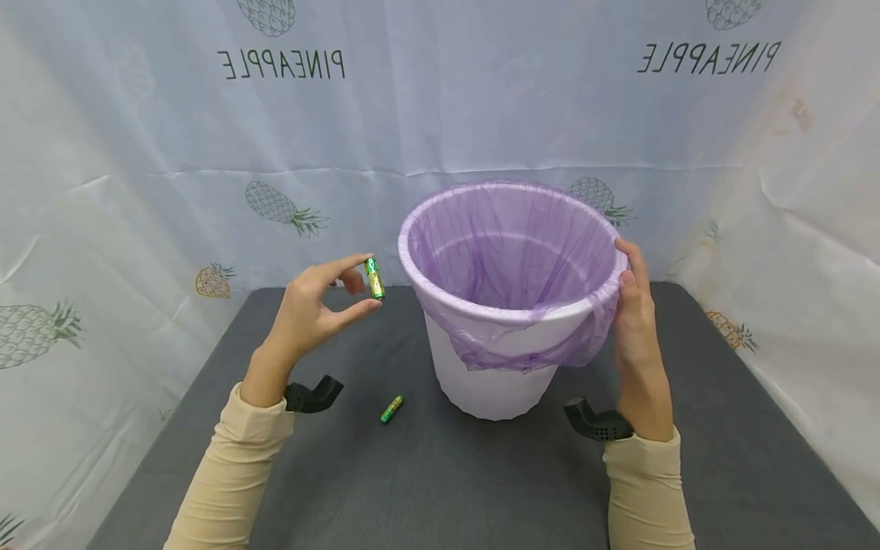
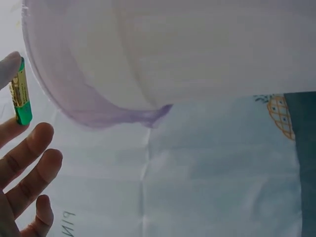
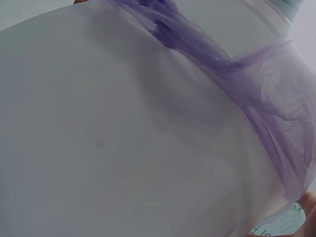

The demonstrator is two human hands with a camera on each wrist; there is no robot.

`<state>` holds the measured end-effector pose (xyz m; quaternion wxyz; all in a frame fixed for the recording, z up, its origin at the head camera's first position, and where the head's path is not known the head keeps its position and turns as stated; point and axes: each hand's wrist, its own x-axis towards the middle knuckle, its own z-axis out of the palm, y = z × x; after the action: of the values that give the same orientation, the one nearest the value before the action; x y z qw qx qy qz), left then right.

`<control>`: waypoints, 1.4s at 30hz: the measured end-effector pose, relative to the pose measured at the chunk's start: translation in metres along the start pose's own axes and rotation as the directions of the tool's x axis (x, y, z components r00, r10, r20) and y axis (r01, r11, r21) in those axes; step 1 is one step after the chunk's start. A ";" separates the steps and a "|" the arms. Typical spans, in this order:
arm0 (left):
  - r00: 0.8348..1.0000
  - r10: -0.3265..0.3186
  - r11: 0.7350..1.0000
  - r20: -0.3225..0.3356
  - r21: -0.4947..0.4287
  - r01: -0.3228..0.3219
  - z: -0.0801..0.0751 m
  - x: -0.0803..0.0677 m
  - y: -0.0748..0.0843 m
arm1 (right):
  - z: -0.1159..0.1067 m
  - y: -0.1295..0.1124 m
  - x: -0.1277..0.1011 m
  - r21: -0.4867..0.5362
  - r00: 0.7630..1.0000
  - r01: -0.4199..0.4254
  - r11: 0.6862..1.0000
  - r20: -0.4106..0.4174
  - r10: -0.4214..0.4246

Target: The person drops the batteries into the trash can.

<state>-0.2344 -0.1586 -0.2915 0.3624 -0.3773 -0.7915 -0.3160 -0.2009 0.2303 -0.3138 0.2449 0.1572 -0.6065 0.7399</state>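
Between thumb and index finger, my left hand (image 1: 311, 305) pinches a green and gold battery (image 1: 374, 278) by its two ends, left of the bin's rim. The left wrist view shows this battery (image 2: 20, 94) with the other fingers spread below it. A white trash bin (image 1: 491, 382) stands upright, lined with a translucent purple bag (image 1: 509, 252) folded over its rim. My right hand (image 1: 635, 328) grips the bin's right rim, over the bag's edge. A second green battery (image 1: 392, 409) lies on the table left of the bin's base.
The dark grey table cover (image 1: 440, 489) runs under everything. White curtains (image 1: 440, 99) printed with pineapples hang behind and at both sides. A black wrist mount sits on the left wrist (image 1: 312, 394) and another on the right wrist (image 1: 596, 420).
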 end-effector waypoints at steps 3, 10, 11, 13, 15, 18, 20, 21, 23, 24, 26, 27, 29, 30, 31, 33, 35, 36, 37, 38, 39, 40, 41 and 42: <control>1.000 -0.027 0.999 0.001 -0.018 0.027 0.000 0.005 0.004 | -0.001 -0.001 -0.001 0.001 1.000 0.000 1.000 0.026 0.000; 0.990 -0.129 0.988 0.054 -0.074 0.133 0.001 0.017 0.012 | -0.001 -0.001 -0.001 0.005 1.000 -0.006 1.000 0.014 0.006; 0.989 -0.135 0.987 0.057 -0.077 0.139 0.002 0.018 0.012 | -0.002 0.000 -0.001 0.004 1.000 -0.006 1.000 0.012 0.006; 0.988 -0.141 0.986 0.062 -0.081 0.146 0.004 0.021 0.013 | -0.002 0.001 -0.001 0.003 1.000 -0.008 1.000 0.002 0.008; 0.988 -0.140 0.986 0.066 -0.086 0.145 0.007 0.024 0.014 | -0.001 0.001 -0.001 0.003 1.000 -0.008 1.000 -0.012 0.008; 0.987 -0.146 0.983 0.073 -0.097 0.153 0.011 0.027 0.015 | 0.000 0.002 -0.001 0.008 0.999 -0.004 1.000 -0.038 0.004; 0.984 -0.159 0.980 0.078 -0.107 0.167 0.013 0.029 0.016 | 0.000 0.002 -0.001 0.011 0.999 -0.001 1.000 -0.046 0.002; 0.983 -0.167 0.978 0.080 -0.111 0.176 0.014 0.030 0.017 | 0.000 0.002 -0.001 0.014 0.999 -0.002 1.000 -0.037 0.003; 0.979 -0.183 0.974 0.088 -0.121 0.193 0.016 0.032 0.018 | 0.000 0.002 0.000 0.013 0.999 -0.006 1.000 -0.032 0.007; 0.978 -0.188 0.972 0.092 -0.127 0.199 0.016 0.032 0.018 | 0.000 0.002 0.000 0.011 1.000 -0.009 1.000 -0.026 0.009; 0.976 -0.194 0.969 0.102 -0.133 0.207 0.017 0.034 0.019 | -0.001 0.001 0.000 0.007 1.000 -0.014 1.000 -0.011 0.014; 0.975 -0.195 0.969 0.107 -0.135 0.209 0.017 0.035 0.020 | -0.001 0.001 0.000 0.005 1.000 -0.014 1.000 -0.001 0.014; 0.974 -0.195 0.968 0.117 -0.140 0.210 0.018 0.037 0.021 | -0.001 0.001 0.000 0.002 1.000 -0.011 1.000 0.005 0.011; 0.973 -0.195 0.967 0.121 -0.144 0.212 0.019 0.038 0.021 | -0.001 0.001 0.001 0.001 1.000 -0.009 1.000 0.006 0.009; 0.973 -0.195 0.966 0.124 -0.148 0.212 0.019 0.038 0.021 | 0.000 0.000 0.001 0.000 1.000 -0.007 1.000 0.004 0.007; 0.972 -0.195 0.964 0.129 -0.156 0.214 0.020 0.039 0.021 | 0.000 0.001 0.001 0.000 1.000 -0.005 1.000 -0.005 0.005; 0.972 -0.193 0.963 0.135 -0.164 0.214 0.022 0.040 0.021 | 0.000 0.001 0.002 -0.001 1.000 -0.003 1.000 -0.012 0.003; 0.972 -0.191 0.963 0.138 -0.167 0.213 0.022 0.040 0.021 | 0.000 0.001 0.002 0.001 1.000 -0.003 1.000 -0.009 0.003; 0.972 -0.189 0.962 0.142 -0.171 0.213 0.023 0.040 0.021 | 0.000 0.001 0.002 0.002 1.000 -0.003 1.000 -0.002 0.003; 0.971 -0.189 0.961 0.145 -0.175 0.213 0.024 0.041 0.022 | 0.000 0.001 0.002 0.002 1.000 -0.002 1.000 -0.001 0.002; 0.971 -0.187 0.960 0.147 -0.180 0.212 0.024 0.041 0.022 | -0.001 0.001 0.002 0.002 1.000 -0.001 1.000 0.000 0.001; 0.971 -0.187 0.960 0.149 -0.184 0.212 0.025 0.041 0.022 | -0.001 0.001 0.002 0.003 1.000 -0.002 1.000 0.001 0.002; 0.971 -0.185 0.959 0.149 -0.187 0.212 0.025 0.041 0.022 | -0.001 0.001 0.002 0.004 1.000 -0.006 1.000 0.004 0.006; 0.972 -0.184 0.959 0.148 -0.189 0.211 0.025 0.041 0.022 | -0.001 0.001 0.001 0.003 1.000 -0.008 1.000 0.000 0.008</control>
<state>-0.2431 -0.1124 -0.2665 0.2365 -0.3511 -0.8105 -0.4049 -0.2023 0.2316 -0.3137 0.2417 0.1551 -0.6060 0.7418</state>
